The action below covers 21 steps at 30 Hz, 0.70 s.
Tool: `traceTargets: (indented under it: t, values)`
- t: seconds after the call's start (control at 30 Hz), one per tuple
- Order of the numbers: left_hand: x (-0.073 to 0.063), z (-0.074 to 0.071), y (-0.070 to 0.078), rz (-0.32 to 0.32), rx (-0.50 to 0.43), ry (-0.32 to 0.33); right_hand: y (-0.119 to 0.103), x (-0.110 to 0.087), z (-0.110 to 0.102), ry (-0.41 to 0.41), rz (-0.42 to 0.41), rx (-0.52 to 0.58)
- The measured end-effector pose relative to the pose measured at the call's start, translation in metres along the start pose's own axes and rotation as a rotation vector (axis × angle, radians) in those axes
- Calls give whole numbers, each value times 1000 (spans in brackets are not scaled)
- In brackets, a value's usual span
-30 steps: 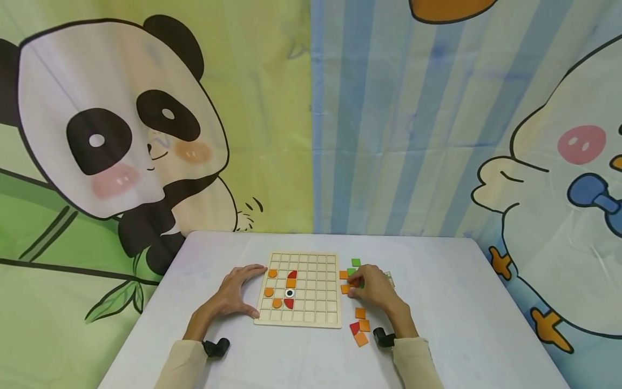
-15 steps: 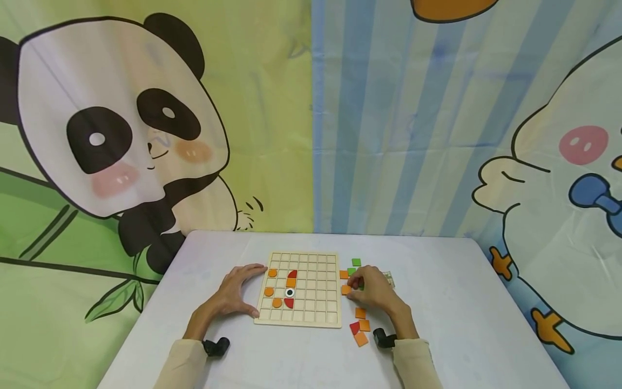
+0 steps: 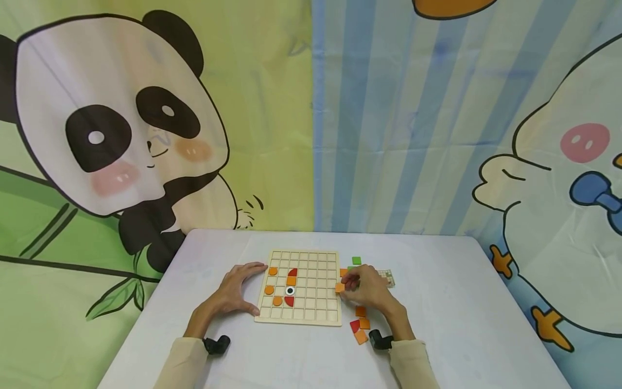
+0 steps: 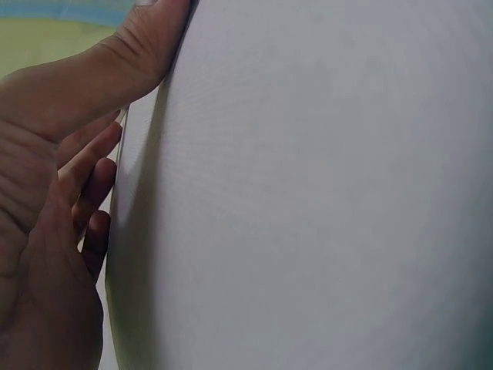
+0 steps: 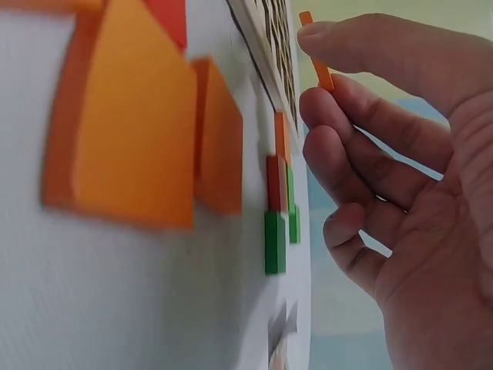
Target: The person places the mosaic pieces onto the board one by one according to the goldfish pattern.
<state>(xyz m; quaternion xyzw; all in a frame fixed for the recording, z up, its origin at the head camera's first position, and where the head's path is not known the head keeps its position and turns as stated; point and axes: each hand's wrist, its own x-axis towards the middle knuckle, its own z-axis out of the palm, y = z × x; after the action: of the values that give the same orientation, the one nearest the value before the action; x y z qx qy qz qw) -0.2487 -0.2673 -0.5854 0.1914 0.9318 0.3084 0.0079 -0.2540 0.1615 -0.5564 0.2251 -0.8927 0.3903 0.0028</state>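
Observation:
On the table lies a wooden grid board (image 3: 316, 306) bearing several orange round pieces (image 3: 269, 290), red quarter-round pieces (image 3: 292, 272), an orange square and a black-and-white eye piece (image 3: 290, 290). My left hand (image 3: 233, 292) rests at the board's left edge, thumb and fingers spread along it. Between thumb and fingertip, my right hand (image 3: 369, 286) pinches an orange square tile (image 3: 339, 288) over the board's right edge. The right wrist view shows that tile (image 5: 317, 58) edge-on, off the table. In the left wrist view, my left hand (image 4: 77, 146) is seen beside blank white surface.
Orange tiles (image 3: 360, 337) and a red piece (image 3: 355, 326) lie right of the board's lower corner. Beyond my right hand are a green tile (image 3: 356, 260) and a small patterned card (image 3: 388, 277), partly covered. A printed curtain (image 3: 272, 135) hangs behind the table.
My right hand has picked up an orange square tile from beside the board and moved it slightly left, to the board's right edge. The left hand stays put.

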Motion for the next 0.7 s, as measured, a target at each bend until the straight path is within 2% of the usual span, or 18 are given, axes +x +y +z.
traceTargets:
  t: [0.2,0.43,0.7]
  values:
    - [-1,0,-1,12,-2,10,-10,1,10,-33,-41,14]
    - [-1,2,-3,37,13,30,-23,3,22,-75,-39,44]
    - [1,1,-2,9,-3,7,-32,10,34,-108,-61,90]
